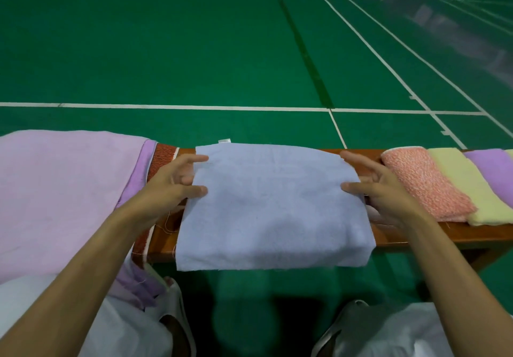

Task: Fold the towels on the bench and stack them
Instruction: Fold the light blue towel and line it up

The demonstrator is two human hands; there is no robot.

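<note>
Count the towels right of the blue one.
3: coral towel nearest it, yellow towel next, purple towel farthest; a pale sliver at the frame edge may be a fourth.

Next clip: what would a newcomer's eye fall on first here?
A light blue folded terry towel lies mid-frame across the brown wooden bench, the left hand and right hand touching its side edges. A large lilac cloth towel drapes at left; folded salmon towel, pale yellow towel and purple towel lie side by side at right.
</note>
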